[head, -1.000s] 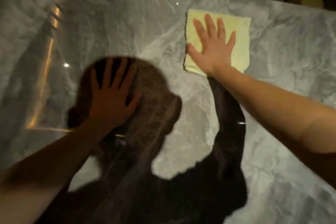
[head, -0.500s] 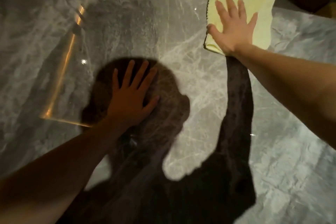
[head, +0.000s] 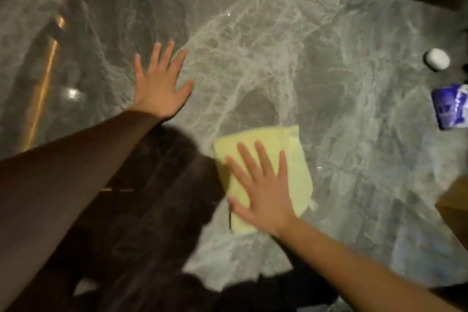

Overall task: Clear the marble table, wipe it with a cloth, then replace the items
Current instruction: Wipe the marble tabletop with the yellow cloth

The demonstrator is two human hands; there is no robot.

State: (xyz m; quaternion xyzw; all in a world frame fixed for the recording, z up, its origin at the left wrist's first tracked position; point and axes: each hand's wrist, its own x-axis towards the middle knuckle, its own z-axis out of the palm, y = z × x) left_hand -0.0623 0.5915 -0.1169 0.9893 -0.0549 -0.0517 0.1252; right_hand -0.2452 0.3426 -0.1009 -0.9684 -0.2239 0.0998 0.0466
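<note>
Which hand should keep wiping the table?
The right hand. It lies flat on the yellow cloth, pressing it to the table. The left hand rests bare on the marble, apart from the cloth.

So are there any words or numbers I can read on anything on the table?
Blue and white packet: it has print, but too blurred to read.
Small white object: no writing visible.
Yellow cloth: no writing.
Nothing readable anywhere.
</note>
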